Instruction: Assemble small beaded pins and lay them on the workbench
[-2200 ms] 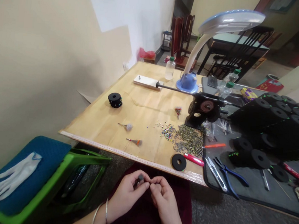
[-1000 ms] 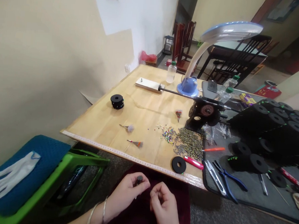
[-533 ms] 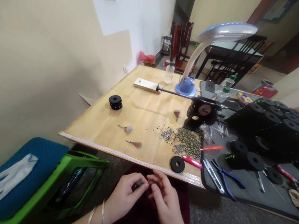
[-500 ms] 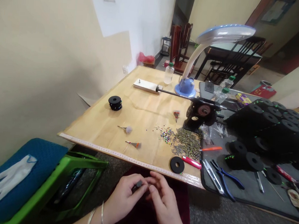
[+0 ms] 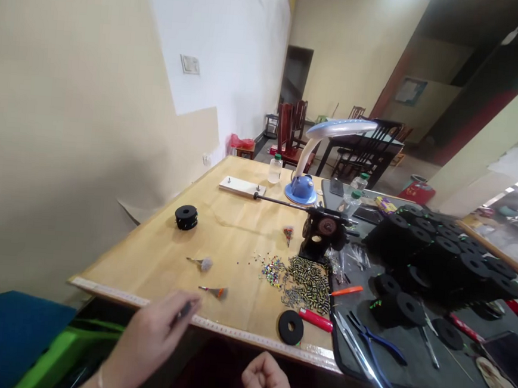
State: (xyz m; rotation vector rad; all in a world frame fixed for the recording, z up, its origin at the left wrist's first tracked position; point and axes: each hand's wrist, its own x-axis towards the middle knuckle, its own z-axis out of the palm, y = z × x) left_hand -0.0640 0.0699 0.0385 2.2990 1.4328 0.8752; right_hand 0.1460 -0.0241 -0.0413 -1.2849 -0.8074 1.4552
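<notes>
My left hand (image 5: 151, 335) is raised at the near edge of the wooden table (image 5: 156, 251), its fingers pinched on a small dark piece (image 5: 183, 311) that I cannot name. It is nearest to an orange-tipped tuft (image 5: 215, 291) lying on the wood. My right hand (image 5: 266, 383) sits lower, over my lap, curled into a loose fist; nothing shows in it. A flat black disc (image 5: 290, 327) and a red lighter (image 5: 316, 319) lie just beyond it.
A heap of small metal tubes (image 5: 306, 281) and coloured beads (image 5: 271, 273) lies mid-table before a black winding machine (image 5: 323, 235). Black spools (image 5: 433, 255), pliers (image 5: 373, 340) and tools cover a dark mat on the right. A blue lamp (image 5: 304, 185) stands behind; a green stool (image 5: 49, 357) at left.
My hands have come apart: the left rose toward the table edge with the dark piece, the right dropped back and closed. The camera tilted up, showing more of the room.
</notes>
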